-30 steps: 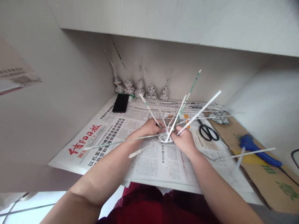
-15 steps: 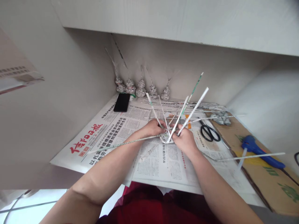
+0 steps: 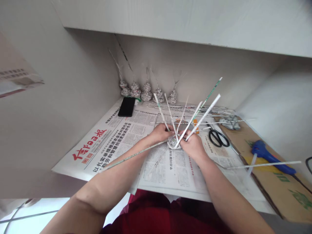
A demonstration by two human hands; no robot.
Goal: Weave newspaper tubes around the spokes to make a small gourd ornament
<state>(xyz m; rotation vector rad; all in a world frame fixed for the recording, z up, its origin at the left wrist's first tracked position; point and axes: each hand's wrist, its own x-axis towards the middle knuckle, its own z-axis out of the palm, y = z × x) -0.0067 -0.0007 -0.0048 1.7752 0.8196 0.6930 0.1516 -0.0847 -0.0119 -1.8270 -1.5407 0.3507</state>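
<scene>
Between my hands is a small round woven piece of rolled newspaper [image 3: 174, 143], held just above the newspaper sheets. Several rolled paper sticks [image 3: 187, 125] stand up from it in a fan, and others stretch out sideways. My left hand [image 3: 162, 132] is closed on its left rim, fingers curled inward. My right hand [image 3: 193, 143] grips the right side, where some sticks pass between or behind the fingers. One long paper stick [image 3: 136, 156] runs from the piece across my left forearm. The fingertips of both hands are partly hidden by the sticks.
Several gourd-shaped woven paper pieces [image 3: 146, 92] stand along the back wall. A black phone [image 3: 126, 107] lies before them. Loose paper sticks [image 3: 214, 111] lie at the back. Black-handled scissors [image 3: 218, 138], a blue glue gun [image 3: 270, 157] and cardboard [image 3: 275, 191] are at right. A shelf overhangs.
The upright sticks have swung slightly to the right as the woven piece turned a little. The stick over my left forearm shifted too. Both hands keep their hold in nearly the same place.
</scene>
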